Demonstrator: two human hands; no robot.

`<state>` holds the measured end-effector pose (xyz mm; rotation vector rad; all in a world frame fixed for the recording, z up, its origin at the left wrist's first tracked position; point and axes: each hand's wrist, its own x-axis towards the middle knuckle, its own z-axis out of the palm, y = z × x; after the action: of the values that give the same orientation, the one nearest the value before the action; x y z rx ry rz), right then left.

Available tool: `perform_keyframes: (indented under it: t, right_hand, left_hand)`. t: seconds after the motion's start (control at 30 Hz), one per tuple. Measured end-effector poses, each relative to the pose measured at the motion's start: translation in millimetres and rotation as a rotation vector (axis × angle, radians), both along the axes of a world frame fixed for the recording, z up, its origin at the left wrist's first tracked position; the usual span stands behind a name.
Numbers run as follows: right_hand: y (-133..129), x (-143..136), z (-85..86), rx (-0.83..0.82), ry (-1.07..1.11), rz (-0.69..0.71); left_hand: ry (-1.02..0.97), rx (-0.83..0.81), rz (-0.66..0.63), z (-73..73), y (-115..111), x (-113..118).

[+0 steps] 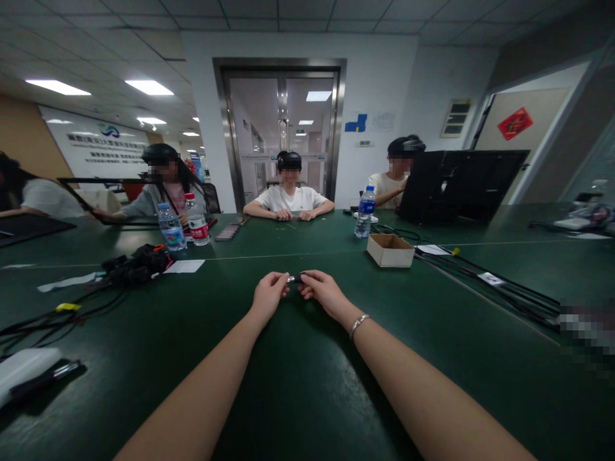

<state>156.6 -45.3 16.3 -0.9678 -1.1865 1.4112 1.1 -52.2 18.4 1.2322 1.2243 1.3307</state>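
Observation:
Between my two hands, just above the green table (293,333), is a small dark object with a shiny silver part (295,279); its exact kind is too small to make out. My left hand (270,296) pinches its silver end between thumb and fingertips. On its dark end, the thumb and fingers of my right hand (324,291) are closed. My fingertips hide both ends of the piece. A silver bracelet (358,326) circles my right wrist.
An open cardboard box (390,251) and a water bottle (366,212) stand ahead to the right. Two bottles (172,226) and black gear with cables (137,264) are at left. More cables (509,294) run along the right. Several people sit around the table, beside a large black monitor (461,187).

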Motion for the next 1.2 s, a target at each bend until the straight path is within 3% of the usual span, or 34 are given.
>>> perform_keyframes:
  t: [0.23, 0.5, 0.77, 1.0, 1.2]
  right_hand:
    - [-1.8, 0.3, 1.3, 0.001, -0.004, 0.008]
    - [-1.0, 0.0, -0.1, 0.008, 0.013, 0.003]
    - [-1.7, -0.2, 1.5, -0.006, 0.019, 0.0]
    - [-1.1, 0.4, 0.4, -0.004, 0.017, 0.011]
    - [-1.6, 0.8, 0.5, 0.013, 0.015, 0.01]
  left_hand:
    - [0.023, 0.129, -0.026, -4.3, 0.5, -3.1]
    - [-0.003, 0.04, -0.041, -1.7, -0.3, -0.1]
    - [0.011, 0.127, -0.076, -5.2, 1.8, -1.5]
    - [-0.067, 0.041, 0.003, -1.2, -0.8, 0.2]
    - [0.022, 0.055, -0.04, -1.1, -0.1, -0.5]
